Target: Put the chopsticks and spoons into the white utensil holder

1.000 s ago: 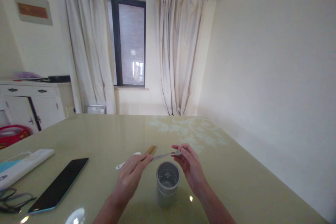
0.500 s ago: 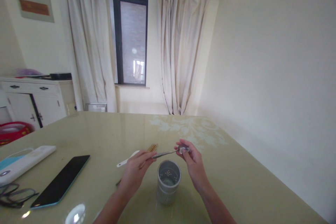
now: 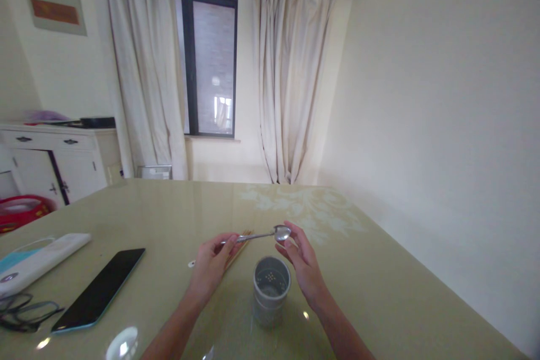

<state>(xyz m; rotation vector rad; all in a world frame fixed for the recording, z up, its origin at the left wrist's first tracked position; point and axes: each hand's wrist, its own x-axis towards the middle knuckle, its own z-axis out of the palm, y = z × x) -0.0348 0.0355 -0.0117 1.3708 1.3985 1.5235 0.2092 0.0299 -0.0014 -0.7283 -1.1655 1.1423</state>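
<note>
Faces, from a pale-walled room's glossy olive-green table [image 3: 413,292], a dark-framed window [image 3: 213,62] between 2 long cream fabric curtains [image 3: 291,79]. Grips in the left hand [image 3: 211,261] the slim handle of a shiny silver metal spoon [image 3: 259,235], pinched between thumb and fingers above the table. Curves the fingers of the right hand [image 3: 306,261] about the spoon's bowl, thumb close below; seems to touch metal there, but cannot tell whether clasping or merely steadying. Holds the spoon's long axis nearly level, running left to right between the 2 hands, bowl to the right and slightly higher in view. Has a grey cylindrical metal cup [image 3: 270,306] standing upright on the table between the forearms, mouth up, with pale dots on the floor inside. Places the spoon beyond the cup's mouth and apart from the rim, crosswise to the cup's upright axis, with the right hand nearer the rim than the left. Shows behind the left hand thin brown sticks [image 3: 237,254] and a small white rounded tip [image 3: 191,264], both partly hidden; farther left, a flat black phone-like slab [image 3: 101,287] and dark-framed glasses [image 3: 29,312].
</note>
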